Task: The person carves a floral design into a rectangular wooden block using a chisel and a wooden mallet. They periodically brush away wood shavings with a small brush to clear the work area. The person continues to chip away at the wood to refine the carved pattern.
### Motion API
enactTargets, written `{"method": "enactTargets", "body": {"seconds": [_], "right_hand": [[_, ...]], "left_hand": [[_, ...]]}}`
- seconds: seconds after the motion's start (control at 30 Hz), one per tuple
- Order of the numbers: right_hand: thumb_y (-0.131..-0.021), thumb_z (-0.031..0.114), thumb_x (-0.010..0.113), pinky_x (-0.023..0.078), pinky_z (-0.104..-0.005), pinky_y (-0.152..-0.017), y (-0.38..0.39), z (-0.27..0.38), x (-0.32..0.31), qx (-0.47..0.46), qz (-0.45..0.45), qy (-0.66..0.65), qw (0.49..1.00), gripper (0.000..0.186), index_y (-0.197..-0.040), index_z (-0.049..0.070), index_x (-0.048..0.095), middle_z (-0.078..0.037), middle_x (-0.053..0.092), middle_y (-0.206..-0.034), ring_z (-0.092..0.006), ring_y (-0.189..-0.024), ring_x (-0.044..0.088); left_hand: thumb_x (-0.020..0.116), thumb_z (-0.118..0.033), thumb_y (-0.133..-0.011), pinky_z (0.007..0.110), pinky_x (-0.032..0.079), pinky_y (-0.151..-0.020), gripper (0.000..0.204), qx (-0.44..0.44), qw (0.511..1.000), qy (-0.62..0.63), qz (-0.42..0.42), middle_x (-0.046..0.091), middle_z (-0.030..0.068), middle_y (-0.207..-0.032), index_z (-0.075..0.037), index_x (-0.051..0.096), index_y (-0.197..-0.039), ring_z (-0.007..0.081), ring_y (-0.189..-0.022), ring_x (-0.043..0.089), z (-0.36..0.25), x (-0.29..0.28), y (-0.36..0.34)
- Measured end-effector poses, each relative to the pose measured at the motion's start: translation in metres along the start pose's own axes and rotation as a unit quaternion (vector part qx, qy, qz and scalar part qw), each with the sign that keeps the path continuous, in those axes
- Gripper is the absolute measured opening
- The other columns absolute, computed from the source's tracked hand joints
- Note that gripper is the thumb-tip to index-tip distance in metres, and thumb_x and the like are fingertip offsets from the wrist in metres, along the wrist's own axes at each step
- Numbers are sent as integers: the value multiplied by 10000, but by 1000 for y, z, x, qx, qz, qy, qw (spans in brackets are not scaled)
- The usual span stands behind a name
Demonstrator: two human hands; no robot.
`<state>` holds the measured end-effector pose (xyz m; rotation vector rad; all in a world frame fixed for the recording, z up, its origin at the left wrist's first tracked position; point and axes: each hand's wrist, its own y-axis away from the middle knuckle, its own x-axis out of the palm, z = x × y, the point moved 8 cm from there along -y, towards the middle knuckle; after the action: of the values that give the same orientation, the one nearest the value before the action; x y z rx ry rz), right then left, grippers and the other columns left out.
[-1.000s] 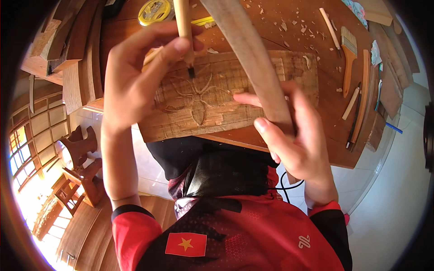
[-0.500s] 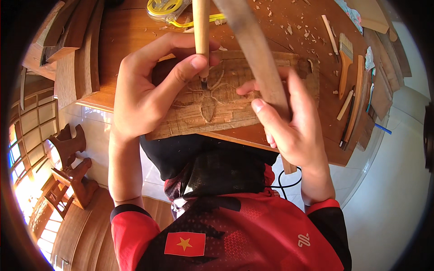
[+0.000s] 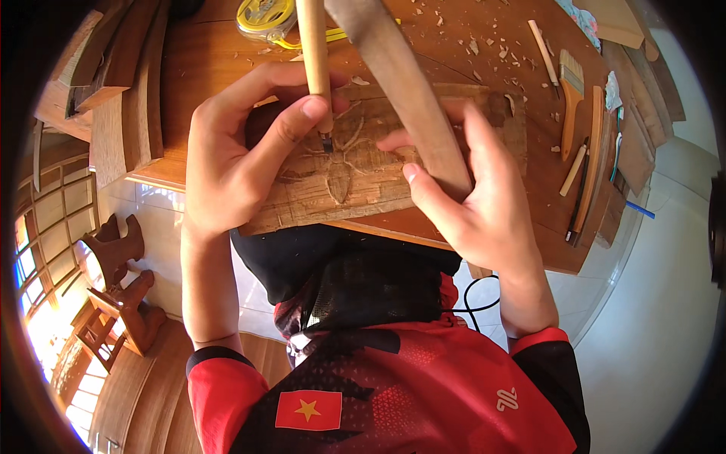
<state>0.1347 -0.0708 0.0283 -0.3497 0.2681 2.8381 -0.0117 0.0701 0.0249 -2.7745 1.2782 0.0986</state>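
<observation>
**Wooden panel carved with chisel and mallet**

Wood is being worked at the near edge of a brown workbench (image 3: 227, 45). A carved panel (image 3: 363, 181) lies flat there, its left end covered by the left hand (image 3: 234, 151). A chisel (image 3: 316, 68) is clamped between that hand's thumb and fingers, its tip set on the carving; its handle top is cut off by the upper edge. A long wooden mallet (image 3: 404, 83) is gripped by the right hand (image 3: 476, 204), its upper end also out of view. A brush (image 3: 571, 98) and other tools lie to the right, and a yellow tape measure (image 3: 265, 15) is partly cropped.
</observation>
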Motion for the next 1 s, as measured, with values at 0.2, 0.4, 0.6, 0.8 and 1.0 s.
{"method": "enactTargets", "body": {"seconds": [0.2, 0.4, 0.6, 0.8, 1.0], "right_hand": [[-923, -54, 625, 485, -236, -678, 1, 4, -5, -42, 7, 119, 992, 388, -1294, -14, 519, -72, 725, -1082, -54, -774, 594], [-919, -52, 620, 471, -228, -658, 1, 6, -3, -24, -15, 81, 996, 394, -1300, -12, 526, -55, 728, -1056, -42, -749, 573], [-909, -30, 640, 520, -272, -693, 2, 9, 0, -31, -15, 123, 992, 375, -1267, -1, 531, -95, 748, -1049, -115, -798, 670], [-894, 15, 701, 581, -370, -759, 7, 16, 5, -44, -31, 221, 974, 348, -1198, 8, 532, -151, 760, -991, -273, -875, 769], [-864, 71, 793, 571, -392, -701, -3, 19, 10, -62, -94, 241, 964, 447, -1230, 39, 538, -182, 728, -884, -349, -819, 761]], "left_hand": [[667, -77, -1021, 265, 556, -882, 223, -12, 1000, 2, 1, 771, 88, -1021, 39, 699, -1209, 114, -986, 702, 2, -1, 2], [638, -131, -1022, 302, 527, -878, 286, -30, 1000, -5, -10, 731, 117, -1032, 77, 674, -1215, 149, -948, 659, 0, 0, 4], [685, -98, -1010, 249, 541, -830, 213, 5, 1000, -5, -11, 780, 81, -997, 19, 715, -1185, 84, -928, 684, 0, -1, 2], [680, -90, -1011, 246, 539, -830, 203, 1, 1000, -20, -1, 780, 82, -999, 21, 711, -1177, 87, -931, 685, 3, -4, 3], [641, -136, -1021, 308, 529, -907, 275, -1, 999, 17, -30, 731, 127, -1034, 80, 673, -1189, 159, -956, 668, 0, -2, 4]]}}
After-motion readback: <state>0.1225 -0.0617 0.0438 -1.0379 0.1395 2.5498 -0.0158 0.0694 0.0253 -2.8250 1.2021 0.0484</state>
